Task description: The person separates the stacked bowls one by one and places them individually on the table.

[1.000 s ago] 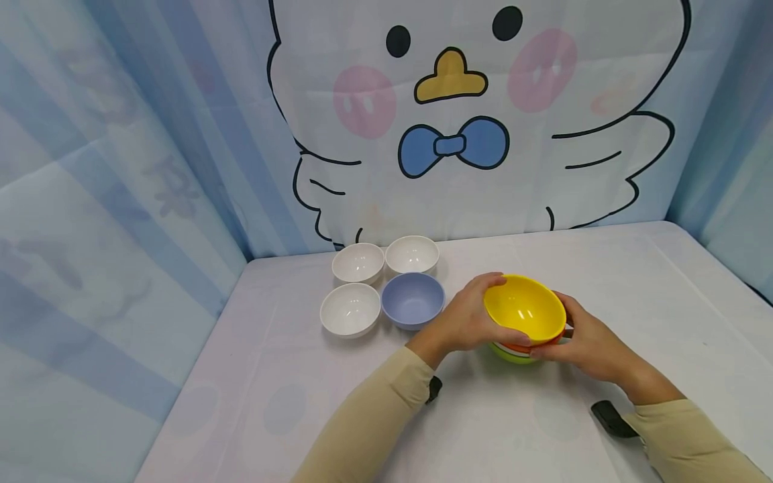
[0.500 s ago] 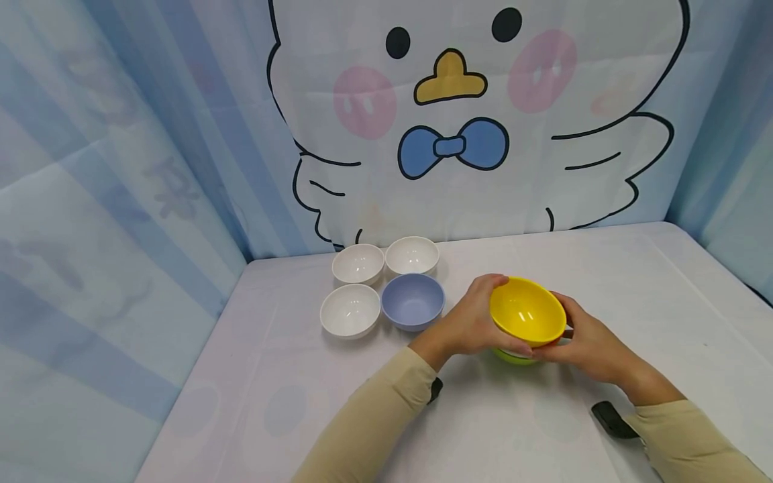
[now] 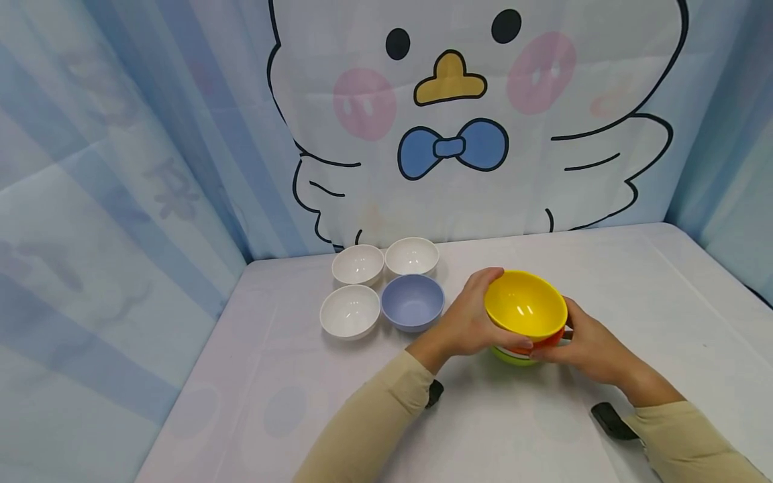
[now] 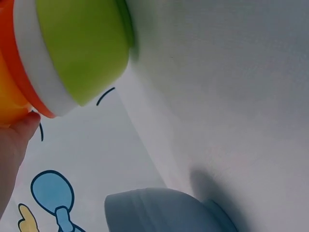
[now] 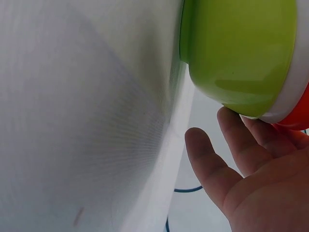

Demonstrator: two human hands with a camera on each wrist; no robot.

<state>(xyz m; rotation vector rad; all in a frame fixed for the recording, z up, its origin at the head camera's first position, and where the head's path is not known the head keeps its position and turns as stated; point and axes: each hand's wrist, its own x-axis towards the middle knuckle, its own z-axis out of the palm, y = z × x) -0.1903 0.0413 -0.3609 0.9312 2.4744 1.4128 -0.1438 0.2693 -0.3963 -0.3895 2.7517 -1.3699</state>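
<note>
Behind the white-covered table [image 3: 266,376], at twelve o'clock, hangs a printed backdrop [image 3: 447,208] with a large white cartoon figure and a blue bow tie [image 3: 453,147]. Pale blue cloth walls close the space at nine o'clock [image 3: 90,235] and three o'clock [image 3: 731,168].

Right of the table's centre is the yellow bowl [image 3: 525,305], uppermost in a stack; below it come the orange bowl [image 4: 12,53], a white bowl [image 4: 34,53] and the green bowl [image 4: 84,46], which is lowest. At nine o'clock from this stack is a lavender bowl [image 3: 413,302]. Three more white bowls [image 3: 350,312] sit just beside that one, between its nine and twelve o'clock.

The left hand [image 3: 468,318] lies between stack and lavender bowl, grasping the yellow bowl with thumb and fingers. At three o'clock, the right hand [image 3: 598,345] clasps the stack below the yellow bowl; both hands partly hide the lower bowls.
</note>
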